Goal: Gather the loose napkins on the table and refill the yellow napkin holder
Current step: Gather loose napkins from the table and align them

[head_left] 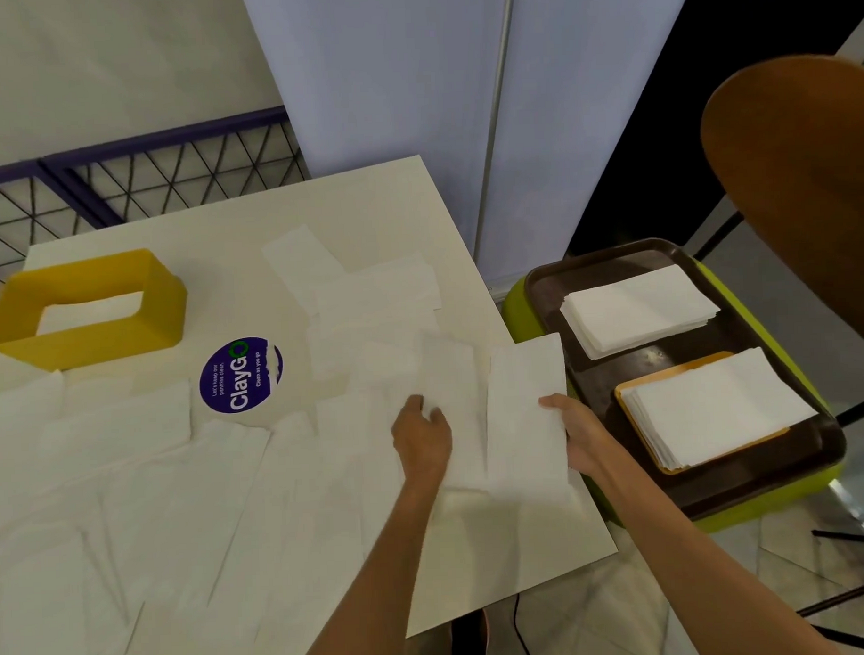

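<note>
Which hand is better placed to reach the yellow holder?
Probably left. The left hand lies nearer the yellow holder at the far left; the right hand grips a napkin farther right.

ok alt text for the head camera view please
Two hands gather loose white napkins strewn over a cream table: the right hand grips one napkin by its edge, the left hand touches another. A yellow napkin holder sits far left.
</note>
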A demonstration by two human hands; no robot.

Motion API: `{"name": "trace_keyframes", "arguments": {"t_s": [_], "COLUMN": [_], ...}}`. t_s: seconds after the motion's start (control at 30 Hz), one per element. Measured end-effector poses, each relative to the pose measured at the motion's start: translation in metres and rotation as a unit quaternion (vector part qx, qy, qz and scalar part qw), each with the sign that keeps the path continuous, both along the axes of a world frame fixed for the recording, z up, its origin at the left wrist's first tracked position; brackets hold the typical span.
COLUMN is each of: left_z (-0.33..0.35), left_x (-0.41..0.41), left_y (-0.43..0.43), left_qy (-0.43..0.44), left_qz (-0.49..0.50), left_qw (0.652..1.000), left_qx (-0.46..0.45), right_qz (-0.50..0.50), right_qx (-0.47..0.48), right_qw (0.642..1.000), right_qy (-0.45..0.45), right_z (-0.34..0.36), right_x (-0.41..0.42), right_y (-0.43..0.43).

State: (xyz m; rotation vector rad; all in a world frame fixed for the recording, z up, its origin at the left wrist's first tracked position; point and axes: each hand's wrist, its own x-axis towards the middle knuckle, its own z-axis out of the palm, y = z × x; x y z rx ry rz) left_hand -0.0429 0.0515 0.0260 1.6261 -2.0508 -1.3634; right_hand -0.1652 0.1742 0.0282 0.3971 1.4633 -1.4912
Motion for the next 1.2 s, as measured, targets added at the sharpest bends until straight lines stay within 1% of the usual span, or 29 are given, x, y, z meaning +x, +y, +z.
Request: {"name": "trace_keyframes", "arguments": {"t_s": [0.07,0.13,0.17,0.23,0.3,0.37,0.43,0.53,0.63,0.73,0.83,0.93,1.2], "left_z": [0.017,0.033,0.04,0.052,0.057,0.055,0.048,0.038,0.031,0.026,0.019,0.01,-0.013], "left_x": [0.0,0.001,0.002,0.003,0.004,0.003,0.003,0.006,0.008,0.008,0.009,0.012,0.024], "left_y": [-0.019,-0.033,-0.038,-0.041,-0.039,-0.034,-0.028,-0.02,-0.016,-0.014,-0.017,-0.028,-0.085], "left_qy": [0.047,0.116,0.152,0.218,0.249,0.238,0.206,0.155,0.126,0.108,0.088,0.065,0.015], "left_qz": [0.037,0.066,0.069,0.054,0.04,0.026,0.009,-0.012,-0.028,-0.05,-0.059,-0.027,0.014], "left_qw": [0.998,0.99,0.986,0.974,0.964,0.964,0.971,0.984,0.989,0.992,0.994,0.997,1.0], "left_qx": [-0.027,-0.033,-0.021,0.032,0.088,0.114,0.116,0.092,0.068,0.048,0.039,0.026,-0.021], "right_qz": [0.0,0.002,0.005,0.002,0.001,-0.001,-0.007,-0.022,-0.027,0.012,0.054,0.049,0.029], "right_qx": [-0.01,-0.023,-0.034,-0.054,-0.061,-0.079,-0.094,-0.137,-0.171,-0.149,-0.1,-0.062,-0.048], "right_qw": [1.0,1.0,0.999,0.998,0.998,0.996,0.995,0.989,0.983,0.987,0.992,0.996,0.997], "right_qy": [-0.007,-0.012,-0.014,-0.022,-0.028,-0.035,-0.039,-0.054,-0.063,-0.065,-0.057,-0.042,-0.052], "right_z": [0.001,0.002,0.002,0.002,0.004,0.005,0.004,0.003,0.002,0.001,0.001,0.0,-0.001], "right_x": [0.003,0.006,0.008,0.012,0.016,0.018,0.019,0.02,0.02,0.023,0.026,0.026,0.019], "right_y": [-0.007,-0.015,-0.019,-0.028,-0.037,-0.047,-0.054,-0.06,-0.062,-0.064,-0.067,-0.071,-0.09]}}
